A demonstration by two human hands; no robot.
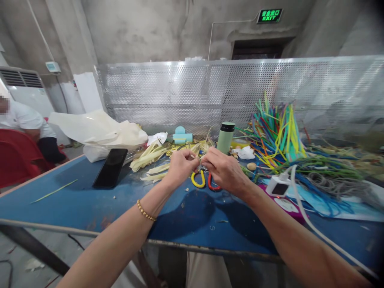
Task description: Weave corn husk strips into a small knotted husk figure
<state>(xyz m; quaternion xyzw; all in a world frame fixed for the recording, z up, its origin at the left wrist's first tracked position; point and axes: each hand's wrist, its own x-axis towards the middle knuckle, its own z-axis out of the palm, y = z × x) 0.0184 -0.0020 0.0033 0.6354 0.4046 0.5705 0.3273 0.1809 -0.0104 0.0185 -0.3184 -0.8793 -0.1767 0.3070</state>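
Observation:
My left hand [180, 165] and my right hand [223, 168] meet above the blue table [90, 200], fingers pinched together on a small pale strip I can barely see between them. Right beneath the hands lie scissors with a yellow and a red handle loop [203, 181]. Pale yellow leaf strips [150, 158] lie just beyond my left hand. A gold bead bracelet sits on my left wrist.
A black phone [110, 168] lies at the left, a green flask [225, 138] stands behind the hands. Coloured strips [276, 132] pile up at the right by a white charger [277, 186] and cable. A perforated metal screen [210, 92] backs the table. A person in white sits far left.

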